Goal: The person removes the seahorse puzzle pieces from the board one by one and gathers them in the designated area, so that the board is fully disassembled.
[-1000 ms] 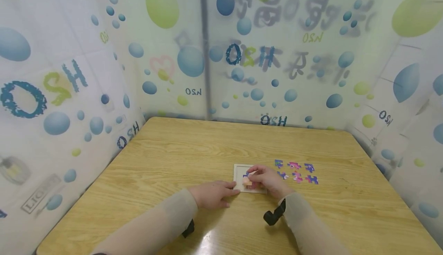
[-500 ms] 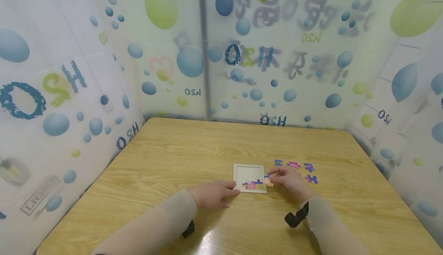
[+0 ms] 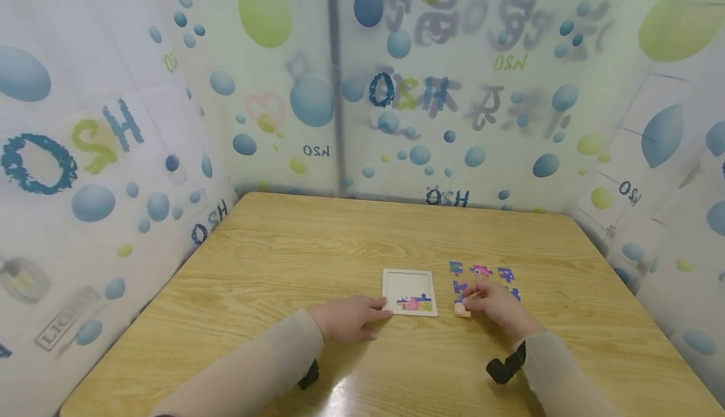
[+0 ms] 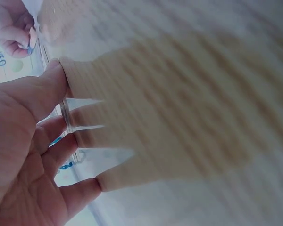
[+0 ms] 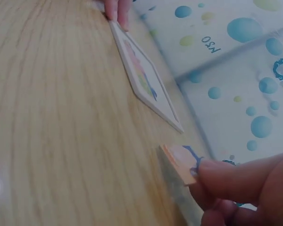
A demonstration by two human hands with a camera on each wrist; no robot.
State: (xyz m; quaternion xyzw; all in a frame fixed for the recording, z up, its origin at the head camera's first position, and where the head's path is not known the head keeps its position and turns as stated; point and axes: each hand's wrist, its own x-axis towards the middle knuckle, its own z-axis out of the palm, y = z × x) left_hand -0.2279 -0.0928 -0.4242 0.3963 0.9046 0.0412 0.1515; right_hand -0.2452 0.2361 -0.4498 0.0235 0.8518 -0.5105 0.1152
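My right hand (image 3: 498, 307) pinches an orange-and-blue jigsaw piece (image 5: 181, 162) between thumb and fingers, low over the table to the right of the puzzle frame. The square white puzzle frame (image 3: 406, 272) lies flat, with joined pink, green and blue pieces (image 3: 416, 304) along its near side. At the frame's left edge rests my left hand (image 3: 351, 317), fingers spread and touching the rim. In the left wrist view its fingertips (image 4: 87, 186) press down on the tabletop and frame edge.
Loose jigsaw pieces lie in rows right of the frame, among them a pink piece with an eye (image 3: 481, 270) and a purple one (image 3: 506, 274); my right hand covers some. The wooden table (image 3: 272, 253) meets a patterned curtain (image 3: 272, 172) at the back.
My right hand has lifted the orange-and-blue piece out of the frame and carried it right, beside the loose pieces. My left hand has stayed at the frame's edge.
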